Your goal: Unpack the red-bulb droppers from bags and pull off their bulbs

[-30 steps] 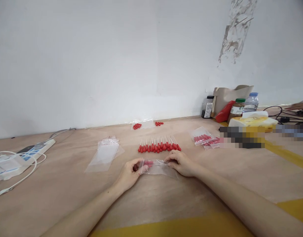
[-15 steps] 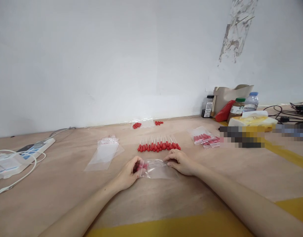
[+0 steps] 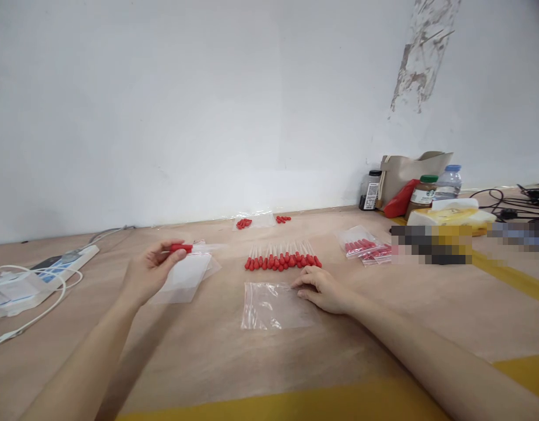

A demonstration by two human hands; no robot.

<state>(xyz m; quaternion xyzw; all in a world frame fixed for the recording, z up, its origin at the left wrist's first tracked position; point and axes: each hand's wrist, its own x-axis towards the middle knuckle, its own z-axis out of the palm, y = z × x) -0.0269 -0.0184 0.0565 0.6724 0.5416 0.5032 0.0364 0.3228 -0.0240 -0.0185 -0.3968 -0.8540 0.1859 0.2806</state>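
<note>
left fingers (image 3: 178, 255) grip droppers (image 3: 187, 248) | right fingers (image 3: 308, 294) at bag (image 3: 269, 307), pinch unclear | bag's left edge free

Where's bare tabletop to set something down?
Near: between the flat bag and the yellow strip. Right: between the filled bags and right forearm. Left: between the power strip and left forearm.
Crowded: middle, where droppers lie just beyond the flat bag; far right, around the tissue pack.

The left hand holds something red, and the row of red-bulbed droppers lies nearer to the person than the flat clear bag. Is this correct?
Partly: the head view shows the row of red-bulbed droppers farther away than the flat clear bag. The left hand holds something red.
</note>
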